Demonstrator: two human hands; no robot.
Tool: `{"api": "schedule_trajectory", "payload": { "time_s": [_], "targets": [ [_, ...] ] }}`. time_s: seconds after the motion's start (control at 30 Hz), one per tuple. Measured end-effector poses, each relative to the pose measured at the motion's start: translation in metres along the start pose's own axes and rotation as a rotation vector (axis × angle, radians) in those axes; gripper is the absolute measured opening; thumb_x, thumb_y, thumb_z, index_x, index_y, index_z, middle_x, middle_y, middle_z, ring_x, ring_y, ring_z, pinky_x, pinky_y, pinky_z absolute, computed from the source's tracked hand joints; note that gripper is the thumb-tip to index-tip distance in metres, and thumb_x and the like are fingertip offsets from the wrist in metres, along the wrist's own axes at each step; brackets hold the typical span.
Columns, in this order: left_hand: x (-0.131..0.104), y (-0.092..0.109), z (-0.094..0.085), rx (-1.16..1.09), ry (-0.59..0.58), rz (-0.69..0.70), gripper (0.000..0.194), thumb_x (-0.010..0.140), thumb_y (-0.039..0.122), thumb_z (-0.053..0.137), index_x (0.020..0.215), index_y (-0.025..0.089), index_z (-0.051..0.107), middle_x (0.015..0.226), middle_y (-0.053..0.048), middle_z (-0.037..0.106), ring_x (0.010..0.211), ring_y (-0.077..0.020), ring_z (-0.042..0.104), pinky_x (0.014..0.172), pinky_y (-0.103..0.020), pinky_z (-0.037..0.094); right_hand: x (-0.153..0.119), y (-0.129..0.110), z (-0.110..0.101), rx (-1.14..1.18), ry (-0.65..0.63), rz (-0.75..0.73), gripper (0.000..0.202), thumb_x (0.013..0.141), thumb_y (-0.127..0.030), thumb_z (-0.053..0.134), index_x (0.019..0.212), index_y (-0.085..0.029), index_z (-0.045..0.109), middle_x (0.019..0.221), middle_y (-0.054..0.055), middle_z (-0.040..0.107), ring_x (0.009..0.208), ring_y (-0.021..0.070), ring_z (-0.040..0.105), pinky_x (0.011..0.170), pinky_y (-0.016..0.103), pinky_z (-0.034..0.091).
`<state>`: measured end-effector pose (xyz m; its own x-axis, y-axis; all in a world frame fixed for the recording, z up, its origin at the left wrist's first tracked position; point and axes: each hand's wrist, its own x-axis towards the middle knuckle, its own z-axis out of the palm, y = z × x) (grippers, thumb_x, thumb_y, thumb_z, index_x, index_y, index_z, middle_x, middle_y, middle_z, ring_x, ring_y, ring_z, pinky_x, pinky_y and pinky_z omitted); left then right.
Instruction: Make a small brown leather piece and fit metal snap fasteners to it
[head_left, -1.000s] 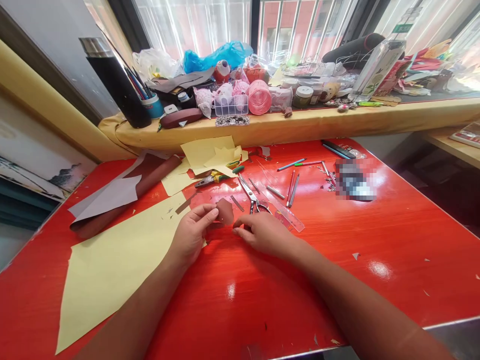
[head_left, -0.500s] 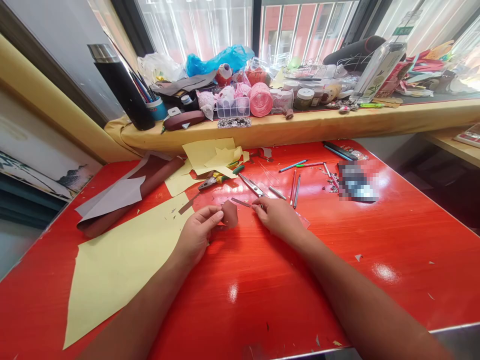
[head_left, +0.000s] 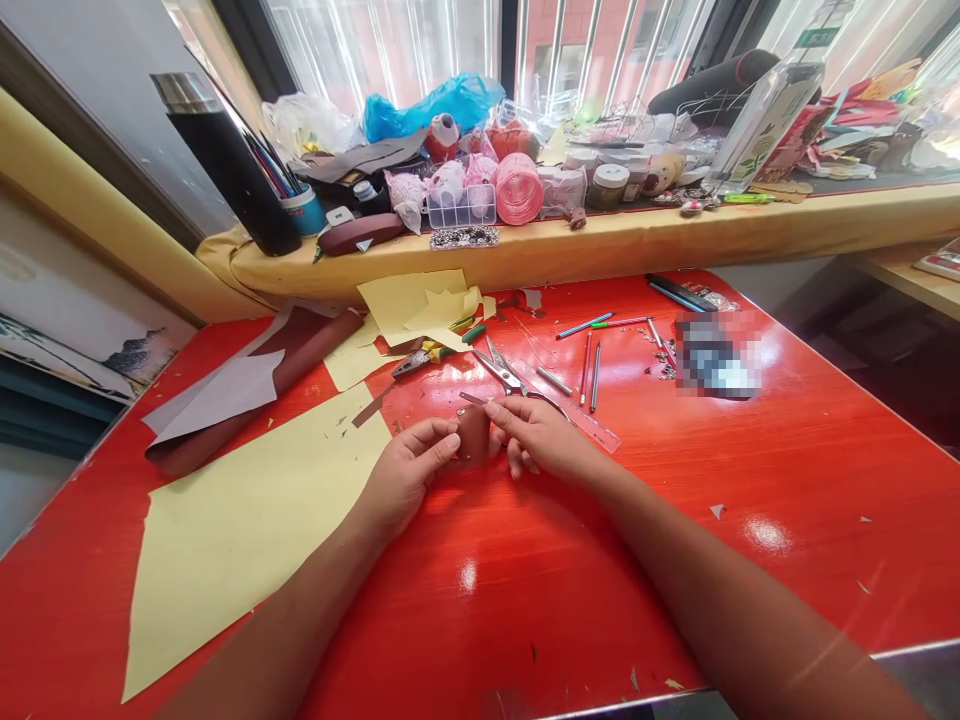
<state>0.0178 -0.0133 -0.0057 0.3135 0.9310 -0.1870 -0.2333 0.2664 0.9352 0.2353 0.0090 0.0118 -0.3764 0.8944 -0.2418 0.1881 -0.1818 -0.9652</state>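
A blue cylindrical cup holds slender coloured sticks. Over the glossy red table, the left hand, nearly closed, pinches a small brown leather-like piece; the right hand, loosely curled, pinches a narrow brown strip beside it and partly hides silver-bladed scissors.

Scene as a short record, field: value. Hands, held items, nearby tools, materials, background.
Left hand: pinches brown piece
Right hand: pinches narrow brown strip
Strip-to-piece contact: cannot tell
Tools beyond hands: scissors, blades parted, handles partly hidden by right hand; pliers
Beside right hand: clear ruler, partly covered
Materials at left: large yellow sheet, flat; brown roll
Surface: red table
Background: cluttered windowsill, black flask at its left end
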Motion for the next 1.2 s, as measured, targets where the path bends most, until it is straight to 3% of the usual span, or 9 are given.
{"api": "schedule_trajectory", "payload": {
  "time_s": [0.1, 0.23, 0.37, 0.5, 0.67, 0.87, 0.97, 1.07, 1.2],
  "targets": [
    [0.0, -0.001, -0.003, 0.077, -0.004, -0.012, 0.029, 0.088, 0.045, 0.082, 0.101, 0.019, 0.077, 0.102, -0.005, 0.075, 0.093, -0.0193, 0.069, 0.088, -0.031, 0.057, 0.001, 0.003, -0.002, 0.006, -0.026, -0.041, 0.034, 0.099, -0.052, 0.062, 0.105, -0.018, 0.068, 0.075, 0.0, 0.07, 0.047, 0.01, 0.061, 0.044, 0.02, 0.041],
    [0.001, 0.001, -0.006, 0.27, 0.012, -0.029, 0.037, 0.089, 0.05, 0.079, 0.106, 0.018, 0.071, 0.092, -0.004, 0.073, 0.073, -0.0158, 0.067, 0.073, -0.03, 0.057, 0.003, 0.013, -0.002, -0.032, 0.01, -0.059, 0.027, 0.094, -0.045, 0.069, 0.103, -0.02, 0.068, 0.083, -0.001, 0.071, 0.047, 0.0103, 0.059, 0.046, 0.023, 0.045],
    [0.001, 0.001, -0.004, 0.391, 0.01, -0.033, 0.043, 0.087, 0.046, 0.077, 0.116, 0.021, 0.058, 0.08, 0.001, 0.069, 0.063, -0.0159, 0.064, 0.06, -0.029, 0.055, 0.001, 0.013, -0.001, -0.271, 0.074, -0.067, 0.021, 0.096, -0.041, 0.068, 0.105, -0.022, 0.072, 0.088, 0.0, 0.074, 0.058, 0.0132, 0.065, 0.053, 0.024, 0.044],
    [-0.003, -0.003, 0.001, 0.564, 0.018, -0.027, 0.03, 0.093, 0.04, 0.067, 0.114, 0.025, 0.051, 0.082, 0.002, 0.069, 0.065, -0.016, 0.064, 0.058, -0.028, 0.051, -0.005, 0.004, -0.001, -0.577, 0.119, -0.121, 0.015, 0.096, -0.035, 0.071, 0.102, -0.023, 0.076, 0.095, 0.002, 0.079, 0.084, 0.0188, 0.071, 0.066, 0.025, 0.044],
    [-0.008, -0.002, 0.008, 1.016, -0.008, 0.12, 0.01, 0.095, 0.032, 0.056, 0.102, 0.025, 0.054, 0.091, 0.0, 0.072, 0.076, -0.0176, 0.067, 0.068, -0.03, 0.047, -0.008, 0.003, 0.003, -0.844, 0.149, -0.128, 0.022, 0.095, -0.035, 0.071, 0.113, -0.024, 0.077, 0.104, 0.004, 0.082, 0.093, 0.0235, 0.072, 0.07, 0.028, 0.04],
    [-0.007, -0.005, 0.014, 1.368, -0.024, 0.175, 0.007, 0.098, 0.029, 0.047, 0.098, 0.024, 0.053, 0.082, 0.001, 0.072, 0.068, -0.0197, 0.066, 0.06, -0.031, 0.035, -0.011, -0.007, 0.003, -0.878, 0.171, -0.103, 0.031, 0.098, -0.037, 0.068, 0.126, -0.024, 0.074, 0.101, 0.005, 0.082, 0.093, 0.0228, 0.072, 0.069, 0.028, 0.039],
    [-0.006, -0.007, 0.015, 1.416, -0.029, 0.192, 0.009, 0.098, 0.027, 0.046, 0.096, 0.024, 0.054, 0.081, 0.001, 0.072, 0.069, -0.02, 0.068, 0.06, -0.031, 0.034, -0.023, -0.018, -0.009, -0.874, 0.238, -0.107, 0.028, 0.1, -0.04, 0.067, 0.121, -0.024, 0.075, 0.094, 0.004, 0.081, 0.085, 0.0203, 0.071, 0.067, 0.027, 0.038],
    [-0.007, -0.004, 0.014, 1.392, -0.023, 0.213, 0.015, 0.1, 0.037, 0.049, 0.096, 0.025, 0.057, 0.073, 0.003, 0.068, 0.066, -0.0196, 0.065, 0.059, -0.03, 0.034, -0.044, -0.024, -0.033, -0.877, 0.346, -0.052, 0.022, 0.101, -0.042, 0.064, 0.108, -0.024, 0.076, 0.081, 0.001, 0.077, 0.07, 0.0178, 0.066, 0.062, 0.027, 0.034],
    [-0.01, 0.007, 0.008, 1.296, 0.118, 0.234, 0.025, 0.101, 0.048, 0.052, 0.097, 0.026, 0.062, 0.065, 0.005, 0.061, 0.06, -0.018, 0.058, 0.06, -0.03, 0.038, -0.073, -0.011, -0.064, -0.956, 0.462, 0.098, 0.028, 0.102, -0.046, 0.062, 0.11, -0.022, 0.074, 0.074, 0.002, 0.073, 0.067, 0.0202, 0.065, 0.06, 0.028, 0.033]
  ]
}}
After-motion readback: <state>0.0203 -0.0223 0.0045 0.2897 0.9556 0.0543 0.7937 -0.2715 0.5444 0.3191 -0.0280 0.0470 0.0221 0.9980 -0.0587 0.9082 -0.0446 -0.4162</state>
